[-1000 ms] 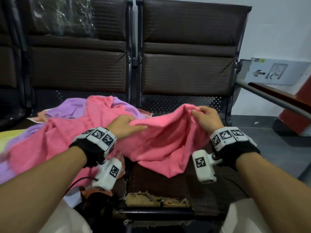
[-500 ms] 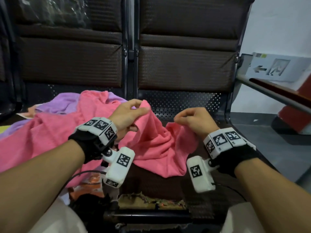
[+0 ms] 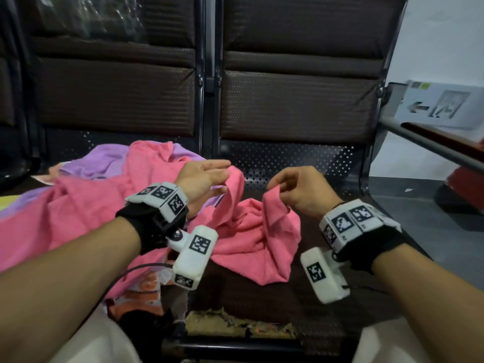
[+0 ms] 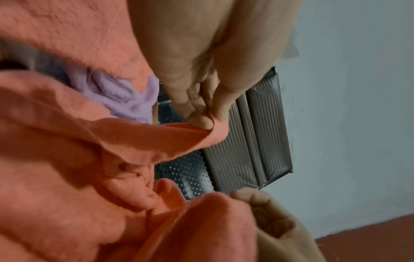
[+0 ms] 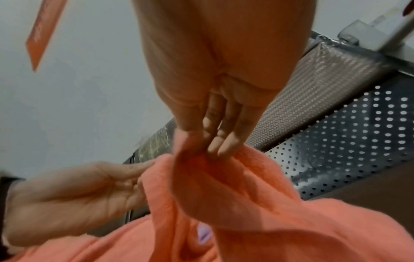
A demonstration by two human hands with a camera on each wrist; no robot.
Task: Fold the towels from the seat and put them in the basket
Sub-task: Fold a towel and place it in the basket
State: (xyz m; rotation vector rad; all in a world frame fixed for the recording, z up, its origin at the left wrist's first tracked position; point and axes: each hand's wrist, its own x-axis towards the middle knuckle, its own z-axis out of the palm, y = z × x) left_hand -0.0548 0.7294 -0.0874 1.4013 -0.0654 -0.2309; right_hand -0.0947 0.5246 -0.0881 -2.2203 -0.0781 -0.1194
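A pink towel [image 3: 251,231] lies crumpled on the right seat [image 3: 301,297], its slack sagging between my hands. My left hand [image 3: 207,179] pinches one edge of it [image 4: 201,131] between thumb and fingers. My right hand [image 3: 293,187] pinches another edge [image 5: 201,156] with curled fingers, a short way to the right. A second pink towel [image 3: 65,218] and a purple towel [image 3: 104,161] lie heaped on the left seat. No basket shows in any view.
Dark padded seat backs [image 3: 288,100] stand close behind the towels, with a perforated metal panel [image 3: 288,163] below. A metal armrest [image 3: 432,145] juts out at the right. The seat's front edge [image 3: 235,326] is torn. Orange patterned cloth [image 3: 141,292] hangs at the lower left.
Both hands have drawn closer together and shifted their hold along the pink towel's edge. The stretched cloth has gone slack and sagged onto the seat.
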